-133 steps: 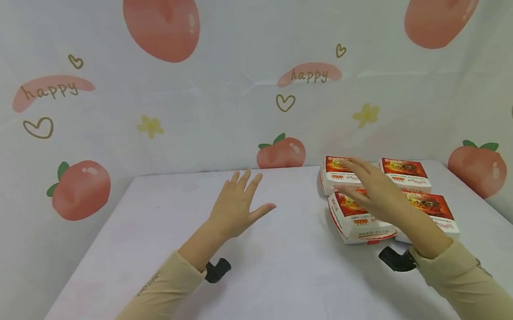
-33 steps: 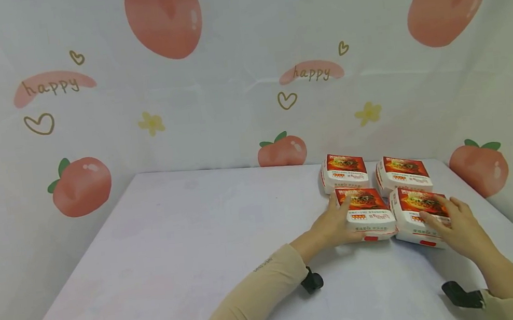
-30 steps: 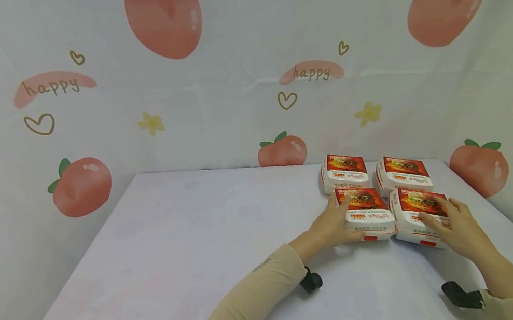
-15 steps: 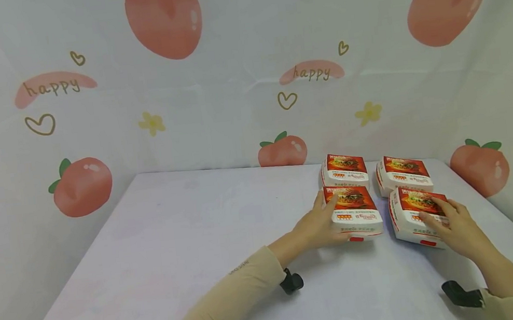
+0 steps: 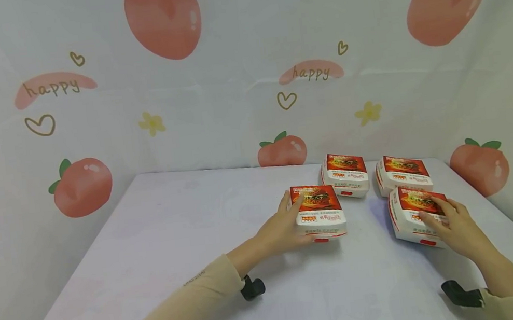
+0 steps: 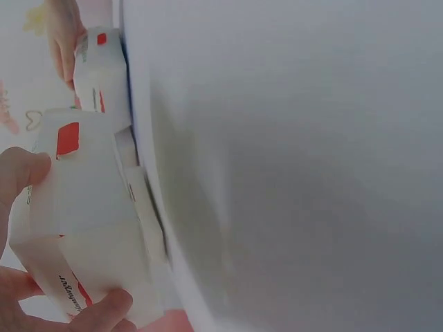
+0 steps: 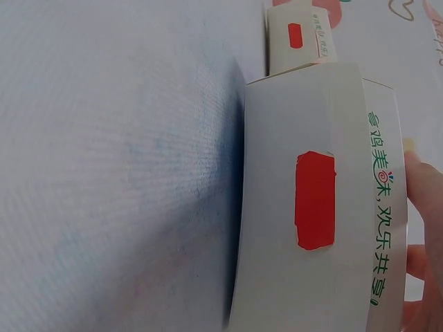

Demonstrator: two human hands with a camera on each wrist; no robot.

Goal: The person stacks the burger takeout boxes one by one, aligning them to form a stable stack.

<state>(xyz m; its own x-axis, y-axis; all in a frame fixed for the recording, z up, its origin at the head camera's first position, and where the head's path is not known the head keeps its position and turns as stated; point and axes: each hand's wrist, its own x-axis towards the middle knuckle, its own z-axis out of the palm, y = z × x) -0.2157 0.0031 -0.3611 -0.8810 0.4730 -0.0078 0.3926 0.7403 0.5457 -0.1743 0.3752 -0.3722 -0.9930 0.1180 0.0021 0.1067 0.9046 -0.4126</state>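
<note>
My left hand (image 5: 279,229) grips a white burger box (image 5: 321,221) with a red, burger-printed lid, its thumb and fingers at the box's left side. In the left wrist view the held box (image 6: 90,187) seems slightly above the table, with the thumb on one face and fingertips around a corner. My right hand (image 5: 463,229) rests on the lid of a similar burger box (image 5: 410,219) at the front right, fingers relaxed. That box (image 7: 291,277) sits on the table in the right wrist view, and part of the hand (image 7: 426,207) shows at its lid edge.
Two more burger boxes stand farther back, a left one (image 5: 345,179) and a right one (image 5: 403,171). They sit on a white-covered table (image 5: 155,264). Behind it hangs a white cloth (image 5: 229,79) printed with fruit, hearts and flowers.
My hands came down from mid-air to the two front boxes. The left hand then carried its box leftward, away from the others. My right hand has stayed on its box over the last second.
</note>
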